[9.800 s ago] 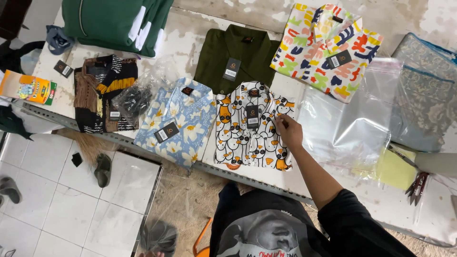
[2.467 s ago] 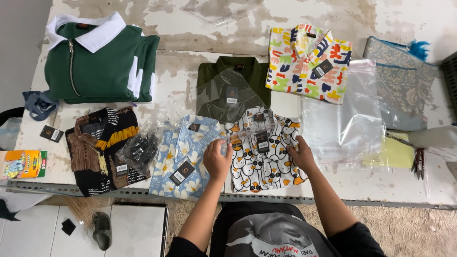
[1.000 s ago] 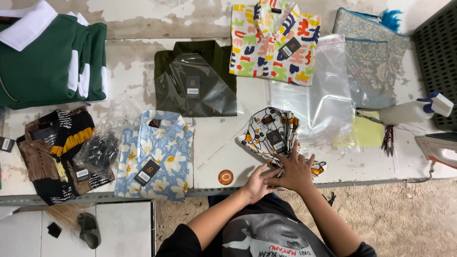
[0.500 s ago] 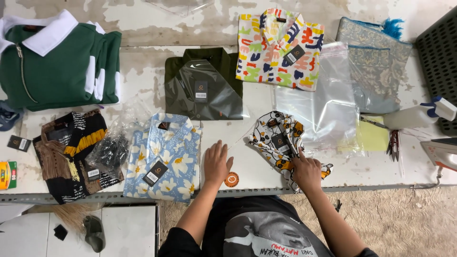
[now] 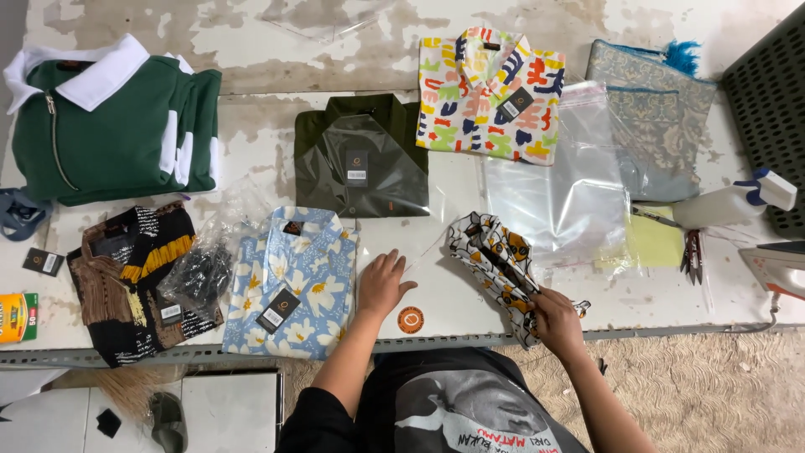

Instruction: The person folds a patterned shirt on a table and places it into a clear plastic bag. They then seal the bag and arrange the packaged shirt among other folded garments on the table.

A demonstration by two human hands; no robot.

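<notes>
Left hand (image 5: pixel 384 283) flat on bench (image 5: pixel 251 126), palm down, fingers spread, gripping nothing. Touching right edge of blue floral shirt (image 5: pixel 293 281) just to its left. Round orange tag (image 5: pixel 410 320) just right of and below the wrist, apart from it.

Right hand (image 5: pixel 553 317) closed around lower end of the folded print shirt (image 5: pixel 496 264), pinching the fabric. Shirt bunched, running up and left from the hand, lying on bench between the 2 hands.

Clear bag (image 5: pixel 558 189) up beyond right hand, flat, touching top of print shirt. Olive shirt (image 5: pixel 360 155), bagged, up beyond left hand. Colourful shirt (image 5: pixel 490 92) further up. Yellow sheet (image 5: pixel 650 243), snips (image 5: pixel 693 254) and spray bottle (image 5: pixel 729 201) well right of right hand. Green jacket (image 5: pixel 113 126) and striped dark garment (image 5: pixel 134 281) far left of left hand.
</notes>
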